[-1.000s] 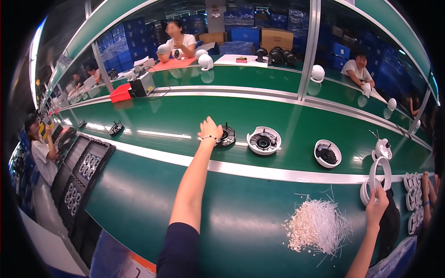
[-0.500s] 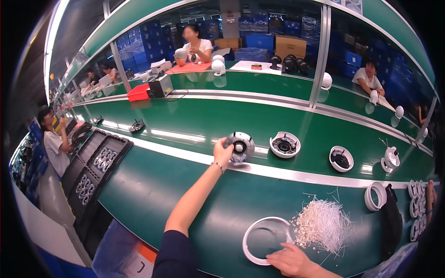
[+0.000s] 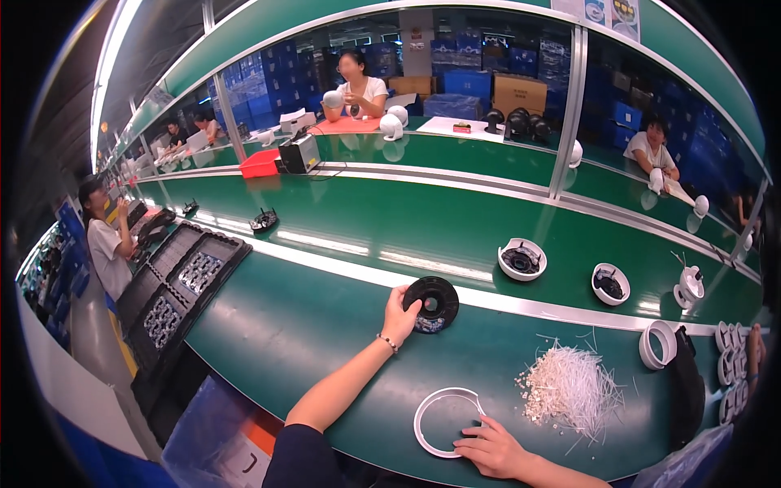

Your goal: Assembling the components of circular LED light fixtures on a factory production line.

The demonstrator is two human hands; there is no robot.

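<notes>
My left hand grips a round black disc-shaped part at its left rim, holding it over the near edge of the green belt. My right hand rests on the green bench at the bottom, its fingertips on the lower right edge of a white plastic ring that lies flat there. A heap of thin white cable ties lies just right of the ring.
Two white round housings with black insides ride the belt, with a small white part further right. Stacked white rings stand at the right. Black trays lie left. Other people sit beyond the glass.
My left hand has drawn the black disc back from the belt toward me. My right hand brought a white ring from the right side down onto the bench in front of me.
</notes>
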